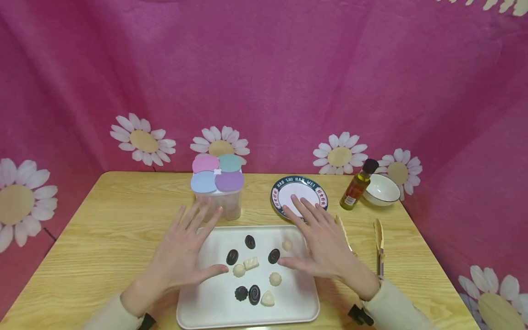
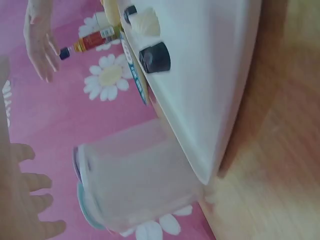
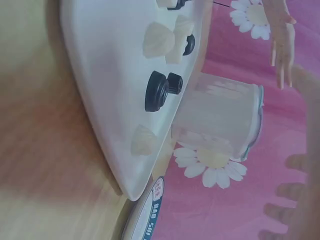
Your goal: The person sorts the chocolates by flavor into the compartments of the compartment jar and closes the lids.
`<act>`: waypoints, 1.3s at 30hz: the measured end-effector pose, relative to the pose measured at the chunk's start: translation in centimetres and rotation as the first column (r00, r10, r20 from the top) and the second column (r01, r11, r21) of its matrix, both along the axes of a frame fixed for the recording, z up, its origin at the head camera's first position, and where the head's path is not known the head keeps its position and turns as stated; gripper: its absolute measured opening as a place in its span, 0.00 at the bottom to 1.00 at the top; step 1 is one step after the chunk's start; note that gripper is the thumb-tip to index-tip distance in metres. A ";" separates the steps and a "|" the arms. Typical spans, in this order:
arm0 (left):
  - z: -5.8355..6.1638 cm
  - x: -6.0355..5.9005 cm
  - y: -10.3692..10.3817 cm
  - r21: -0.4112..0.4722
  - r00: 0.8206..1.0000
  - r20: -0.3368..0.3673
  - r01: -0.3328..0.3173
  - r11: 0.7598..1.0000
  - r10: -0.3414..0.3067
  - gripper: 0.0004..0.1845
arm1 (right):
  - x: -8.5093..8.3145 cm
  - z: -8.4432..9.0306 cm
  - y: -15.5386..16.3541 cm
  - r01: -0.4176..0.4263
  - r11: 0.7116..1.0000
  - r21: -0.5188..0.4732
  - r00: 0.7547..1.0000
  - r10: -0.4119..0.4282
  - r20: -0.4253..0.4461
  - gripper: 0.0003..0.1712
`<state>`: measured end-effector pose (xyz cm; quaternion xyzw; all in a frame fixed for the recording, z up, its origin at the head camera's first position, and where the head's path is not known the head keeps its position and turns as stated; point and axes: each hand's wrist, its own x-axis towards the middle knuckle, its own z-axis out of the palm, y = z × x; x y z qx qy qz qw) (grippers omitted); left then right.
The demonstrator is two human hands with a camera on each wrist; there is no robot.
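Presently, left hand [image 1: 181,252]: fingers spread wide above the left side of the tray [image 1: 210,316], holding nothing.
Right hand [image 1: 326,243]: likewise spread wide, above the tray's right side, holding nothing.
Dark chocolates [image 1: 254,294] and white chocolates [image 1: 268,299]: five of each, all loose on the tray.
Petal-lidded container [image 1: 231,204]: behind the tray, its four flaps look closed.
Tongs [image 1: 379,236]: on the table [image 1: 123,220], not gripped.
Work on tray: no chocolate is lifted; I judge that handling is not yet begun, everything left.
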<state>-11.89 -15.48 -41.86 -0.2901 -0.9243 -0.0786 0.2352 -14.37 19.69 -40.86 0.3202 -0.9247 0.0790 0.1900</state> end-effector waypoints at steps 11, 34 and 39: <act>0.5 -4.8 -2.0 0.151 0.999 -0.016 0.042 0.988 -0.040 0.43 | -5.6 0.6 -4.1 -0.169 0.974 -0.152 0.980 0.182 0.080 0.48; 0.5 -9.7 -2.4 0.312 0.997 -0.071 0.009 0.950 0.014 0.16 | -12.5 1.2 -10.7 -0.169 0.970 -0.173 0.971 0.193 0.138 0.27; 0.7 -9.7 -2.6 0.325 0.998 -0.060 -0.015 0.946 0.037 0.16 | -12.8 1.3 -11.1 -0.172 0.975 -0.141 0.974 0.189 0.121 0.26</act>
